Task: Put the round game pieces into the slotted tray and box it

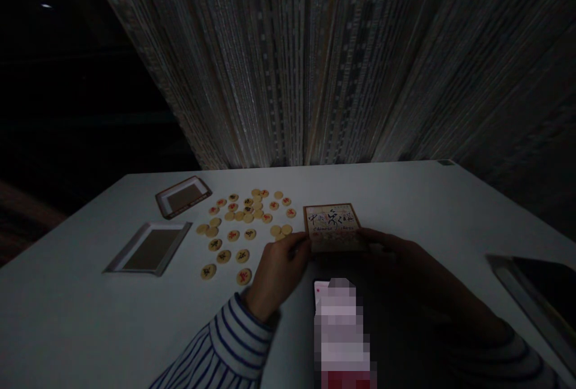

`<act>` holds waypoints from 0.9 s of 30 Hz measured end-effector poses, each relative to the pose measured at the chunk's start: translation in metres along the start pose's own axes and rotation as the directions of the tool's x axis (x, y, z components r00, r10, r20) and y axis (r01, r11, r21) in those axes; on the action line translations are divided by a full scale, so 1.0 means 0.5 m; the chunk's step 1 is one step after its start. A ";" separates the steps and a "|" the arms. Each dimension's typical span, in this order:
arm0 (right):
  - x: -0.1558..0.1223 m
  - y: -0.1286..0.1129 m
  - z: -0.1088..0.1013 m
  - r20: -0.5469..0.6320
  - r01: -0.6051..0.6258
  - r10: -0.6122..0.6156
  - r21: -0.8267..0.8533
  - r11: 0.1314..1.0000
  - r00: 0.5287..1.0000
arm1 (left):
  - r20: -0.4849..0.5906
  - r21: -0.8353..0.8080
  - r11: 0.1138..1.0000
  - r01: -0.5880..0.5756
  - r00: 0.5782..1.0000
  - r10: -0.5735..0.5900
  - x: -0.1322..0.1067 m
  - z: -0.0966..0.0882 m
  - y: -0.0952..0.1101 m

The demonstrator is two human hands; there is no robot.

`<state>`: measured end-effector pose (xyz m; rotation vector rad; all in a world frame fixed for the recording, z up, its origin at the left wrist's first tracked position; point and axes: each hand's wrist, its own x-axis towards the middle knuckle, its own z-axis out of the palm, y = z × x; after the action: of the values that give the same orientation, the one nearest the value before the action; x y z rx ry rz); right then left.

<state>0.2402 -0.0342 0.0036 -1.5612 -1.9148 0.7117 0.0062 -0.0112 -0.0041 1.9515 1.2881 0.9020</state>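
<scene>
Both of my hands hold a Chinese chess box [333,219] by its sides, just above the white table. Its printed face has large dark characters and the words "Chinese Chess"; its lower part is in shadow, and I cannot tell how deep it is. My left hand [284,263] grips the left edge, fingers bent. At the right edge, my right hand [396,251] has its fingers closed on the corner, mostly in the dark. Left of the box lie several round chess pieces [233,235], some with red or black characters, others showing plain faces.
A shallow brown-sided tray [183,196] stands at the back left, with a pale open tray [150,249] nearer. A lit phone [342,329], partly blurred out, lies below my hands. Something dark and flat [540,287] sits at the right. Striped string curtains [288,65] hang behind the table.
</scene>
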 end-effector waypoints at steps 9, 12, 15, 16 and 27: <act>0.002 -0.003 -0.001 -0.031 -0.042 0.042 -0.001 0.999 0.999 | -0.006 0.044 0.999 0.006 1.000 -0.006 0.000 0.007 -0.003; 0.001 -0.007 -0.001 -0.026 -0.046 0.046 -0.002 0.999 0.999 | 0.015 0.067 0.997 -0.043 0.999 0.042 0.001 0.007 -0.002; -0.002 -0.005 0.000 -0.008 -0.033 0.034 0.038 0.999 0.999 | 0.031 0.071 0.995 -0.070 0.997 0.068 0.003 0.007 -0.001; -0.004 -0.004 0.000 0.002 -0.036 0.036 0.056 0.998 0.999 | 0.032 0.068 0.995 -0.073 0.997 0.071 0.003 0.007 -0.001; -0.003 -0.013 -0.004 0.083 -0.087 0.076 0.132 0.987 0.994 | 0.010 0.079 0.989 -0.126 0.992 0.126 0.003 0.012 -0.006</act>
<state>0.2374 -0.0369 0.0095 -1.5549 -1.8247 0.9299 0.0101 -0.0094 -0.0099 2.1157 1.2261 0.9181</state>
